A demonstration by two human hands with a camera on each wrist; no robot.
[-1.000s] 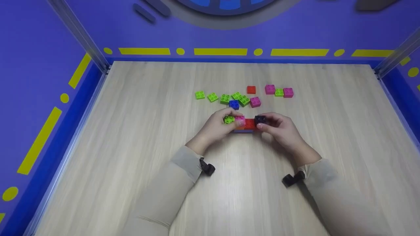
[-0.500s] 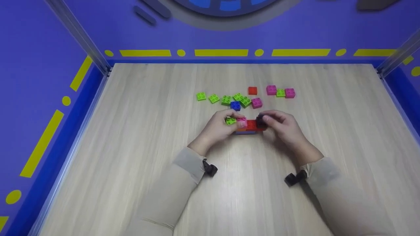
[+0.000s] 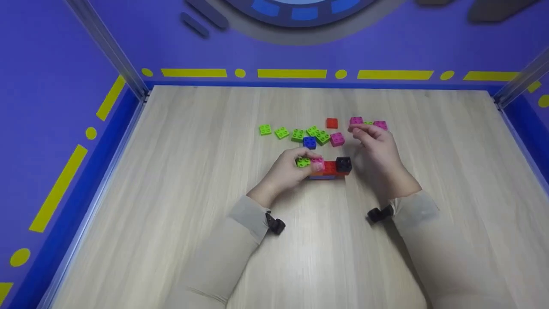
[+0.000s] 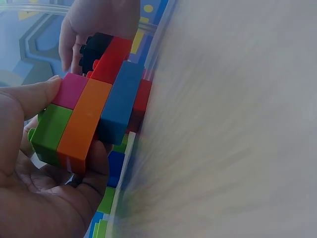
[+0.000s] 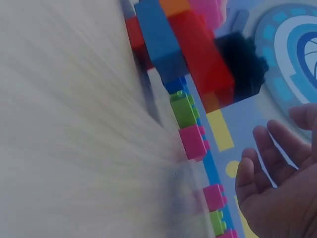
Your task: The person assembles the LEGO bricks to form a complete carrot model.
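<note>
My left hand grips the left end of a stack of toy building bricks, its thumb against a pink brick. Beside the pink one is a green brick; both sit on a long orange brick. A long red brick continues the row, with a black brick on its right end. Underneath come a long blue brick and a red brick. My right hand hovers right of the stack, apart from it, fingers loosely bent around nothing.
Loose bricks lie behind the stack: several green ones, a blue one, a red one and pink ones. My right fingers partly cover the right-hand group. A blue patterned wall borders the wooden table.
My right hand has let go of the black brick, which stays on the red brick, and moved up and right toward the loose pink bricks. The left hand keeps its hold.
</note>
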